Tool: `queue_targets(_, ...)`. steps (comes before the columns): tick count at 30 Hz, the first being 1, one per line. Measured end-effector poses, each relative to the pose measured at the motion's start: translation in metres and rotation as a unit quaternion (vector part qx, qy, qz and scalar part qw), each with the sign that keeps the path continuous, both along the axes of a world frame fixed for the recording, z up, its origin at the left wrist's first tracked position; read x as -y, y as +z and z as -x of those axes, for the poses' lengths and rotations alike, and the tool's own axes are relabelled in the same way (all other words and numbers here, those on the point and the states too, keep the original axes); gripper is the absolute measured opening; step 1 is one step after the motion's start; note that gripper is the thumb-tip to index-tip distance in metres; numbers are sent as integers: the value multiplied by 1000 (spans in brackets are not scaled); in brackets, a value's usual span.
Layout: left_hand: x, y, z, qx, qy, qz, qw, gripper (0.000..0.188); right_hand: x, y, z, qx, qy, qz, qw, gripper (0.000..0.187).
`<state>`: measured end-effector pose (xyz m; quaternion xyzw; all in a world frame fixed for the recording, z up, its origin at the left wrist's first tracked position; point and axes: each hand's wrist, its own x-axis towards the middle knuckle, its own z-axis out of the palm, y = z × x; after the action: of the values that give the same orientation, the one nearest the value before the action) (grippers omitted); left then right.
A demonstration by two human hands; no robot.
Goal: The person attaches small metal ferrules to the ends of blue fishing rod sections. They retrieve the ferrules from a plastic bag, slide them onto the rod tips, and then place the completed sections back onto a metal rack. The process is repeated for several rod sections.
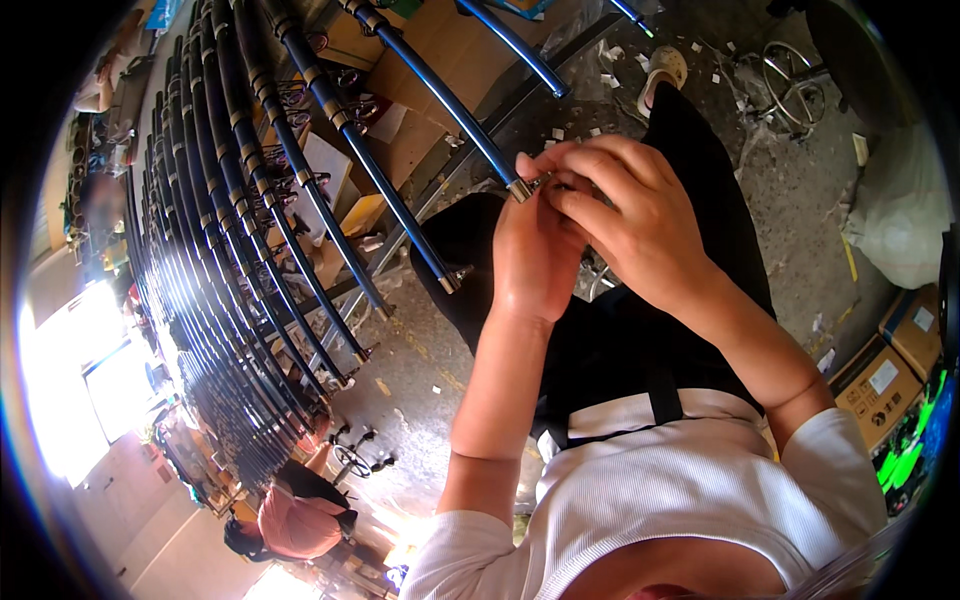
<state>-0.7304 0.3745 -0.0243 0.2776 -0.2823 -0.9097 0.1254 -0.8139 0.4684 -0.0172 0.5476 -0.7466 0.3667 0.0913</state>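
Note:
A dark blue rod with gold bands (440,95) runs down from the top of the view to my hands. My left hand (535,250) grips it just behind its metal-capped end (520,189). My right hand (630,215) is closed over that tip, fingers pinching a small part I cannot make out. Both hands are held above my lap, over black trousers (620,340).
A long rack of similar dark rods with gold rings (230,230) fans across the left half. Cardboard boxes (880,380) sit at the right, a white bag (900,215) beyond them. Another person in a pink top (295,520) crouches at lower left. Scraps litter the concrete floor (790,200).

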Motion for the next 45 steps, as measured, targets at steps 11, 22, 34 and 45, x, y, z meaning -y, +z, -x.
queue_targets(11,-12,20,11,32,4,-41,999,44,-7,7,16,57,55,-19,997,15)
queue_targets(22,29,14,38,-123,38,-63,990,33,-5,15,33,614,190,247,725,13)
queue_targets(34,45,34,72,-274,-4,-42,961,35,26,17,41,579,225,347,703,17)
queue_targets(45,38,39,63,-255,-18,40,966,26,24,24,28,626,165,352,676,18)
